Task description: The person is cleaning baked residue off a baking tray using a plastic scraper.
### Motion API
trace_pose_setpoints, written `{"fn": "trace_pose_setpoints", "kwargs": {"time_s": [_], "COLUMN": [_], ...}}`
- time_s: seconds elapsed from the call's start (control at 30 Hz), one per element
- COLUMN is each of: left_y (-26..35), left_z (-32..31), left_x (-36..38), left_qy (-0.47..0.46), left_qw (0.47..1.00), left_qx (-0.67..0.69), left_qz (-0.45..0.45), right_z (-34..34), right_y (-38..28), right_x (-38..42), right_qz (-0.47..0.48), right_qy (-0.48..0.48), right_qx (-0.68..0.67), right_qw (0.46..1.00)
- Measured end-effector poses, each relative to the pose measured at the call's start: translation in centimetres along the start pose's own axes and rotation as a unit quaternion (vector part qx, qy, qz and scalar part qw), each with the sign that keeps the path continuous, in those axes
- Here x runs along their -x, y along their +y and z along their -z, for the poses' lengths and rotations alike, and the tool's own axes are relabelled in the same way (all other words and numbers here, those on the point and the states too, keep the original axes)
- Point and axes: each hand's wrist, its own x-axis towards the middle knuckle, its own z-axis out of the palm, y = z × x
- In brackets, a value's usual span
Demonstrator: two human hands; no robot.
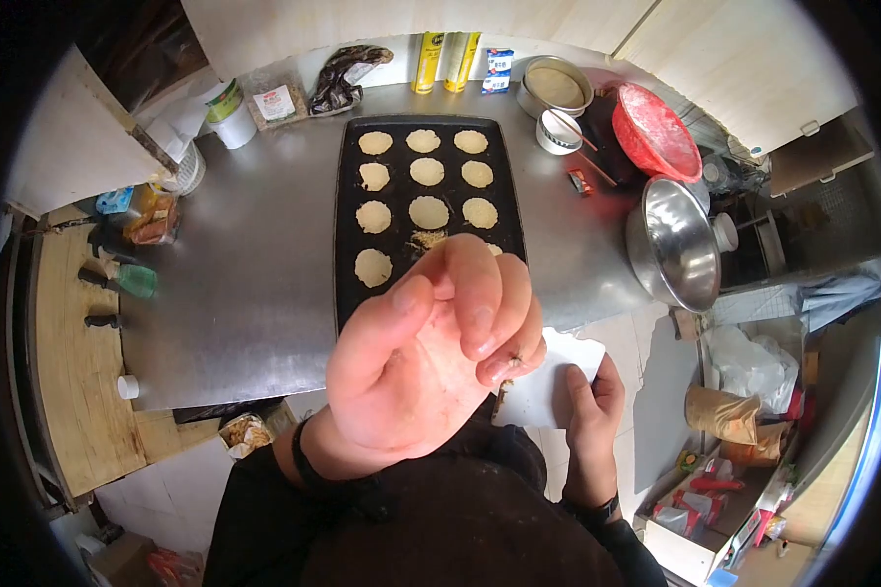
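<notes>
My left hand (431, 352) is raised palm up close to the camera, its fingers curled but apart, with small crumbs on the fingers and nothing held. Behind it lies a black baking tray (347, 196) with rows of flat pale dough rounds (427, 172). A small heap of brown crumbs (428, 238) shows just beyond my fingertips. At the lower right, my right hand (595, 416) grips a white sheet-like piece (548, 391) by its right side, thumb on top. Brown bits stick to its left edge. My left hand hides the tray's near part.
On the metal counter (235, 284) stand a steel bowl (673, 245), a red basin (656, 132), a small white bowl (558, 132) and a round tin (555, 86). Two yellow tubes (428, 64) stand at the back. Bottles and bags line the left side.
</notes>
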Motion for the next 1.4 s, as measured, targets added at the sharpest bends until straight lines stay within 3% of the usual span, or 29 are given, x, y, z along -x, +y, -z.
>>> {"fn": "trace_pose_setpoints", "kwargs": {"time_s": [0.7, 0.9, 1.0, 1.13, 1.27, 1.33, 1.4], "left_y": [-0.3, -0.2, -0.3, -0.4, -0.4, -0.3, -0.2], "left_z": [-0.2, -0.2, -0.4, -0.6, -0.9, -0.9, -1.0], "left_x": [1.0, 1.2, 1.3, 1.2, 1.3, 1.3, 1.3], "left_qy": [-0.013, -0.019, -0.015, -0.019, -0.016, -0.026, -0.028], "left_qw": [1.000, 1.000, 1.000, 0.999, 0.999, 0.998, 0.997], "left_qx": [0.011, 0.012, 0.014, 0.006, -0.016, -0.023, -0.030], "left_qz": [-0.003, 0.001, 0.006, 0.027, 0.046, 0.059, 0.066], "right_z": [0.3, -0.5, 0.5, 0.8, -1.6, -3.0, -3.6], "right_y": [0.5, -0.8, -0.7, -4.3, -8.9, -10.3, -11.4], "right_x": [0.8, 0.5, -0.6, -0.6, -1.0, -1.1, -1.1], "right_qz": [0.000, 0.055, 0.164, 0.273, 0.442, 0.520, 0.546], "right_qy": [-0.021, -0.007, -0.015, -0.076, -0.083, -0.088, -0.111], "right_qx": [0.003, 0.100, 0.164, 0.126, 0.206, 0.178, 0.195], "right_qw": [1.000, 0.993, 0.973, 0.951, 0.869, 0.831, 0.807]}}
